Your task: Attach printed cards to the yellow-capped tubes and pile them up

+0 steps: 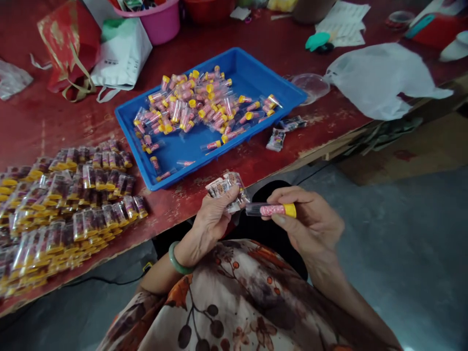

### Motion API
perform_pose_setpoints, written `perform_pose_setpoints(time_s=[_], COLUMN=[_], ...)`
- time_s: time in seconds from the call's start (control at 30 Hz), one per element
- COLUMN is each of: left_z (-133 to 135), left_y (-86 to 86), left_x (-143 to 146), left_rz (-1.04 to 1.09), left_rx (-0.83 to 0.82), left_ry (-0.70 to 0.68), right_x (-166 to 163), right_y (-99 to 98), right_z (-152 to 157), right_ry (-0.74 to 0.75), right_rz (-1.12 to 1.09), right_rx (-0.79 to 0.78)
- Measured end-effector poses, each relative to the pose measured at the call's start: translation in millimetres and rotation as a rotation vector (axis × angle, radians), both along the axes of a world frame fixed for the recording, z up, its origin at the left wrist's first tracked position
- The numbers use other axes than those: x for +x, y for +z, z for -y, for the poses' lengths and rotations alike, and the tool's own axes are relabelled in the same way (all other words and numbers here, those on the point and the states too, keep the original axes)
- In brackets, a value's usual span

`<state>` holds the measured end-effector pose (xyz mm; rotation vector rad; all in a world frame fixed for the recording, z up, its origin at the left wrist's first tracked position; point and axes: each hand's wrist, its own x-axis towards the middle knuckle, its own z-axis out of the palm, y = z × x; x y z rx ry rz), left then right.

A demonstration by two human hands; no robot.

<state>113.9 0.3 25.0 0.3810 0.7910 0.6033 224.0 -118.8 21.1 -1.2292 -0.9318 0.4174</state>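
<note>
My right hand (310,219) pinches a clear plastic tube (272,209) with a yellow cap and pink filling, lying nearly level, its clear end pointing left. My left hand (215,209) is closed around a small bunch of printed plastic sleeves (228,187). The tube's clear end is right beside the sleeves; whether it touches them I cannot tell. Beyond my hands, a blue tray (256,73) holds a heap of similar yellow-capped tubes (190,102). To the left, tubes in dark printed sleeves (54,236) lie stacked in rows on the red table (161,212).
Small printed packets (277,140) lie by the tray's right corner. A white plastic bag (380,78) and a clear round lid (312,87) are at the right. A red bag (69,44), a white bag (122,56) and a pink basin (157,22) stand at the back left.
</note>
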Motion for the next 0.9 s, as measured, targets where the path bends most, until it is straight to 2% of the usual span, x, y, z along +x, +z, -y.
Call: perform_pose_setpoints(time_s=[0.2,0.33,0.5,0.63,0.7,0.77,0.9], left_z=[6,10,12,14,14,14,12], left_y=[8.3,9.2,5.3,1.1,0.1,0.5,3.6], left_x=[7,13,14,11,9,7,3], left_rz=[0.013,-0.010,-0.023,-0.022,-0.025,-0.028,-0.027], left_rx=[-0.028,-0.035,-0.014,0.033,0.047,0.060,0.081], left_ry=[0.032,0.043,0.053,0.005,-0.010,-0.010,0.044], right_x=[-7,-12,-17,-16,-17,-18,-22], right_y=[-3.9,-12.0,-18.7,-25.5,-28.8,-30.6,-29.2], right_z=[-6,-1,0,-2,-3,-3,1], right_ry=[-0.223,-0.360,-0.426,-0.525,-0.529,-0.507,-0.255], right_rz=[0.263,0.521,0.717,0.990,1.019,0.933,0.799], right_rx=[0.078,0.019,0.078,0.102,0.103,0.119,0.109])
